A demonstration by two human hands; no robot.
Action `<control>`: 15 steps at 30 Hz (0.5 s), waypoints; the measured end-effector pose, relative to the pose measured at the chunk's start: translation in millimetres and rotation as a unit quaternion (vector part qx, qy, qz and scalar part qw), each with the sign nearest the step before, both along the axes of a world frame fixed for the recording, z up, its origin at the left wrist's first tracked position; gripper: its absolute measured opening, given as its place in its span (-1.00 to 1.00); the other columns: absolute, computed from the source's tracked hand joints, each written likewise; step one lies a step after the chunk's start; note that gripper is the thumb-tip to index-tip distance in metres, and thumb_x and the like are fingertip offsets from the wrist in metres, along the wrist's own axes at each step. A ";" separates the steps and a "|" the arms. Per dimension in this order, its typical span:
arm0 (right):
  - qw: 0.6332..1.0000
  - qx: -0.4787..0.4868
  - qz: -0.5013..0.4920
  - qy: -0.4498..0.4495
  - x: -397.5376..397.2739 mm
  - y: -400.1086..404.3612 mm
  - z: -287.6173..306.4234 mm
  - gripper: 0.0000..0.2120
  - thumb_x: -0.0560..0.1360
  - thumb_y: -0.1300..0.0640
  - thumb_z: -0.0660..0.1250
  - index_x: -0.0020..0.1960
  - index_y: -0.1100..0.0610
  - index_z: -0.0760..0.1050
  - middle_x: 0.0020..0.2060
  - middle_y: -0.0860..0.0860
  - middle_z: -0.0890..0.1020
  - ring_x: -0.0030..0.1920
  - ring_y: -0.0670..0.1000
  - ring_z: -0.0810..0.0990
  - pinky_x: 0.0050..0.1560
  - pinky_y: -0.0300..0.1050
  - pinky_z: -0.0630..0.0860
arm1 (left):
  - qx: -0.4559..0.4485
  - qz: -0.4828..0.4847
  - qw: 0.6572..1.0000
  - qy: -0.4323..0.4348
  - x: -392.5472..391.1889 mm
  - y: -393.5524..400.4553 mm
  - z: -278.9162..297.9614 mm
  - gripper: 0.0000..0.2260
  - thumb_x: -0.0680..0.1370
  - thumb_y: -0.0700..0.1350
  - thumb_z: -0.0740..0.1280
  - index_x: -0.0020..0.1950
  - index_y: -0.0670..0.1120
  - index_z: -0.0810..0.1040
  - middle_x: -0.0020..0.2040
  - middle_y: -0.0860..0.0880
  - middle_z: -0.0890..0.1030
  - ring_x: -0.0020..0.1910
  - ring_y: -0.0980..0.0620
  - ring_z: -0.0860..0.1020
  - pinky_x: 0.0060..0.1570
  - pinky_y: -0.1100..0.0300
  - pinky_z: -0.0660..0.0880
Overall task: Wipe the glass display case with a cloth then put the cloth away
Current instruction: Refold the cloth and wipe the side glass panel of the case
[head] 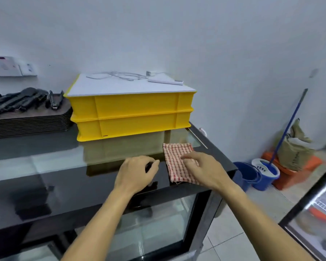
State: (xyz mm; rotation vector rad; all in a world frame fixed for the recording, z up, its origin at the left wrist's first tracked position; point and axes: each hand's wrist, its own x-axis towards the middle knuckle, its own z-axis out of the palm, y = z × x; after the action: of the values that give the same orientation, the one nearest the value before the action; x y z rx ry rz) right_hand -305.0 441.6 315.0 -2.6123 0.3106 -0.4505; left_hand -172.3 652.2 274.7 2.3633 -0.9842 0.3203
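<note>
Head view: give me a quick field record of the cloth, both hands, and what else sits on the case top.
cloth: red-checked cloth, folded, flat on the display case top near its right end
right hand: right hand on the cloth, fingers bent, grip unclear
left hand: left hand beside the cloth, loosely curled, holding nothing
behind cloth: two stacked yellow crates with a white board on top
far left: stack of dark trays
floor, right: blue mop bucket
</note>
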 end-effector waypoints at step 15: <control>0.980 0.039 0.192 0.029 -3.6 -105.1 -31.7 -0.75 0.61 -0.16 0.29 0.24 -0.19 0.60 0.01 -0.26 0.67 0.06 -0.17 0.58 0.09 -0.11 0.53 | 0.121 -0.148 0.975 0.110 -18.8 -48.8 1.1 -0.62 0.46 0.30 0.51 0.20 0.27 0.51 0.13 0.38 0.47 0.17 0.31 0.41 0.13 0.37 0.40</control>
State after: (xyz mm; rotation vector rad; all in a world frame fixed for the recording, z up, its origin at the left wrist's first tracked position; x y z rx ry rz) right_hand -308.7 336.4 283.3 -2.5279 -0.1564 -0.2231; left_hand -191.1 603.4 275.8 2.3506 -1.3036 -0.1826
